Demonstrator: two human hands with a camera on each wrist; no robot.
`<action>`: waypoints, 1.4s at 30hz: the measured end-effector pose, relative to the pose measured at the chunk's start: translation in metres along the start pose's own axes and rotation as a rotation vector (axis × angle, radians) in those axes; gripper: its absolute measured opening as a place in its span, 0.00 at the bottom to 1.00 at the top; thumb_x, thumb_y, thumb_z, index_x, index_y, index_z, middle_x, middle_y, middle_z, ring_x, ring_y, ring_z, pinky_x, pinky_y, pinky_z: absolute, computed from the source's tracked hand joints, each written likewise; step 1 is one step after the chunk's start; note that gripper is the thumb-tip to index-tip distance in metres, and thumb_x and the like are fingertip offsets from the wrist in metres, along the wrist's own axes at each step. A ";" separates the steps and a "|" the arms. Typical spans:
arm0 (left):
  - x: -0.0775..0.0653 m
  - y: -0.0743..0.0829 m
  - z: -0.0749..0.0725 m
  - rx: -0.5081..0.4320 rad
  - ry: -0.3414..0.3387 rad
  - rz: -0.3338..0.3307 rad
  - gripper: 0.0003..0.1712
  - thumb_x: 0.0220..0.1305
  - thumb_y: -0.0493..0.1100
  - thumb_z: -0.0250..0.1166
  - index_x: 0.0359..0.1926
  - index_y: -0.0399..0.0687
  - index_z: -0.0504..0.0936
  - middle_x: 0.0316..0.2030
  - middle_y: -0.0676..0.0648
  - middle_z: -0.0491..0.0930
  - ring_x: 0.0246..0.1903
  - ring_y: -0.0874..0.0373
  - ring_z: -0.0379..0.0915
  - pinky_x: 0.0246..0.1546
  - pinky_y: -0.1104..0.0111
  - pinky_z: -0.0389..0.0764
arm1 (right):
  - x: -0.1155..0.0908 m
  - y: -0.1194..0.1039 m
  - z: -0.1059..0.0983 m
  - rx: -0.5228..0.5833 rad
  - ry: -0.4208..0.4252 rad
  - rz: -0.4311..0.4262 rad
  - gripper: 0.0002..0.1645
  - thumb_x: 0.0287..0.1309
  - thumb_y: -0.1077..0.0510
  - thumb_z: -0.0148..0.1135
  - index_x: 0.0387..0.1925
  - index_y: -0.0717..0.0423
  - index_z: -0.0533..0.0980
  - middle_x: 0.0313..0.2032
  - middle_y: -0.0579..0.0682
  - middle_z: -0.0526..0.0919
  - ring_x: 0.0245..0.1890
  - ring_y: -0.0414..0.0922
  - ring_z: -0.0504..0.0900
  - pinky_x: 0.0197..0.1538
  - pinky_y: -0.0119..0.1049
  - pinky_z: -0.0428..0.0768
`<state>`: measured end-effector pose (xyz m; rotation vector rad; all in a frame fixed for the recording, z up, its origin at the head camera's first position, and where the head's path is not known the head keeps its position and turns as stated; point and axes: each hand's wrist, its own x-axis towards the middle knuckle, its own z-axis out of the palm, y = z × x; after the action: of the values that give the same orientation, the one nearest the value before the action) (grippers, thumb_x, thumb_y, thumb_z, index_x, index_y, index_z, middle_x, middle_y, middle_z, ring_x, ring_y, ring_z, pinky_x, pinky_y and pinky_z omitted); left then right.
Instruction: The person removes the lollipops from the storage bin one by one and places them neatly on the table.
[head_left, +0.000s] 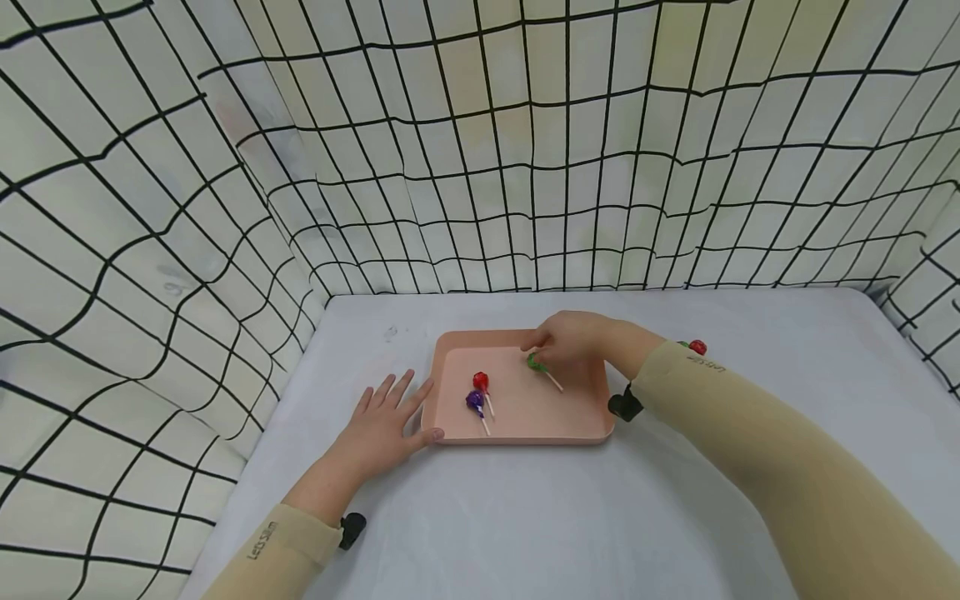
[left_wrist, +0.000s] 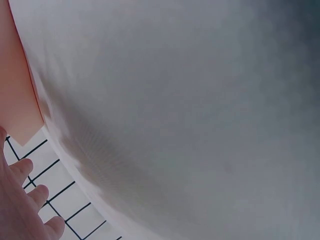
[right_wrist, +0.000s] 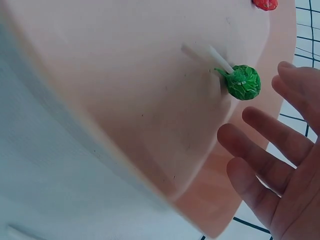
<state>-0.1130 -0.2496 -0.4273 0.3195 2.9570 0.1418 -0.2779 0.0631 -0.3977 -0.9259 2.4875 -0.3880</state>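
A pink tray (head_left: 577, 429) lies on the white-covered table. Inside it, at the left, a red lollipop (head_left: 481, 382) and a purple lollipop (head_left: 475, 401) rest close together. A green lollipop (right_wrist: 243, 82) lies farther right in the tray, its white stick pointing away from the fingers. My right hand (head_left: 577, 336) hovers at that green wrapper; in the right wrist view its fingers are loosely bent, with a gap between them and the candy. Spread fingers mark my left hand (head_left: 381, 433), whose thumb touches the tray's lower left edge.
Beyond the right sleeve, a red-wrapped candy (head_left: 698, 347) and a bit of green show on the table, partly hidden by the forearm. Black grid netting (head_left: 525, 167) over white walls borders the table at the back and both sides.
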 end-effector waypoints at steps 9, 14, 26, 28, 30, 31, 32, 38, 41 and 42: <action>0.001 0.002 0.000 0.005 -0.007 -0.001 0.50 0.64 0.72 0.56 0.79 0.59 0.51 0.78 0.40 0.45 0.75 0.36 0.37 0.71 0.38 0.41 | 0.005 -0.002 0.004 0.004 -0.028 0.003 0.21 0.65 0.48 0.62 0.59 0.41 0.80 0.55 0.42 0.82 0.54 0.43 0.77 0.62 0.44 0.74; 0.001 0.003 0.000 0.001 -0.004 -0.004 0.49 0.64 0.71 0.57 0.79 0.59 0.52 0.78 0.40 0.46 0.75 0.36 0.38 0.71 0.38 0.41 | 0.009 -0.001 0.006 -0.047 -0.046 -0.020 0.20 0.66 0.52 0.62 0.59 0.42 0.81 0.53 0.41 0.83 0.48 0.41 0.77 0.59 0.41 0.75; 0.001 0.003 -0.002 0.005 -0.006 -0.007 0.50 0.63 0.72 0.57 0.79 0.58 0.52 0.77 0.40 0.47 0.75 0.35 0.38 0.71 0.38 0.42 | 0.013 0.002 0.007 -0.055 -0.050 -0.034 0.18 0.63 0.56 0.66 0.55 0.44 0.83 0.47 0.41 0.84 0.43 0.43 0.75 0.56 0.39 0.76; 0.001 0.003 -0.002 0.001 -0.001 -0.004 0.51 0.63 0.73 0.57 0.78 0.58 0.52 0.77 0.39 0.47 0.75 0.35 0.38 0.71 0.38 0.42 | 0.013 0.002 0.007 -0.044 -0.051 -0.024 0.17 0.62 0.56 0.68 0.53 0.44 0.84 0.46 0.41 0.84 0.44 0.42 0.76 0.58 0.40 0.76; 0.001 0.003 -0.001 0.000 0.002 -0.005 0.51 0.62 0.74 0.56 0.78 0.59 0.52 0.77 0.40 0.47 0.75 0.35 0.38 0.71 0.38 0.42 | 0.013 0.001 0.007 -0.025 -0.056 -0.010 0.16 0.61 0.56 0.69 0.51 0.44 0.85 0.46 0.40 0.84 0.45 0.42 0.76 0.59 0.40 0.76; 0.001 0.003 0.000 0.000 0.003 -0.006 0.51 0.62 0.74 0.56 0.78 0.59 0.52 0.77 0.40 0.47 0.75 0.36 0.38 0.71 0.38 0.42 | 0.013 0.001 0.007 -0.015 -0.058 -0.006 0.16 0.60 0.55 0.69 0.51 0.44 0.85 0.46 0.40 0.84 0.45 0.42 0.77 0.60 0.41 0.75; 0.001 0.003 0.000 -0.003 0.006 -0.004 0.51 0.62 0.75 0.55 0.78 0.59 0.52 0.77 0.40 0.47 0.75 0.35 0.39 0.71 0.38 0.42 | 0.013 0.001 0.007 -0.002 -0.060 0.002 0.16 0.60 0.55 0.70 0.50 0.44 0.85 0.46 0.40 0.84 0.46 0.42 0.77 0.60 0.41 0.75; 0.001 0.002 -0.002 -0.018 0.001 -0.005 0.51 0.62 0.74 0.57 0.78 0.58 0.53 0.77 0.39 0.47 0.75 0.35 0.39 0.71 0.38 0.41 | 0.009 0.000 0.002 0.090 -0.028 0.014 0.15 0.57 0.56 0.72 0.48 0.43 0.86 0.44 0.39 0.85 0.47 0.42 0.78 0.59 0.41 0.76; 0.001 0.003 -0.002 -0.004 -0.005 -0.009 0.51 0.62 0.75 0.55 0.78 0.58 0.52 0.77 0.40 0.47 0.75 0.36 0.38 0.71 0.39 0.41 | 0.007 0.000 -0.002 0.145 0.002 0.010 0.16 0.57 0.56 0.72 0.48 0.44 0.86 0.43 0.39 0.86 0.47 0.42 0.78 0.59 0.41 0.76; 0.001 0.003 -0.002 -0.007 -0.004 -0.007 0.51 0.62 0.75 0.55 0.78 0.58 0.52 0.77 0.39 0.47 0.75 0.35 0.39 0.71 0.39 0.42 | 0.006 0.000 -0.003 0.154 0.005 0.005 0.16 0.57 0.57 0.72 0.49 0.45 0.86 0.43 0.39 0.86 0.47 0.43 0.78 0.58 0.41 0.76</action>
<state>-0.1134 -0.2469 -0.4248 0.3078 2.9530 0.1498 -0.2835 0.0593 -0.3971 -0.8577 2.4245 -0.5727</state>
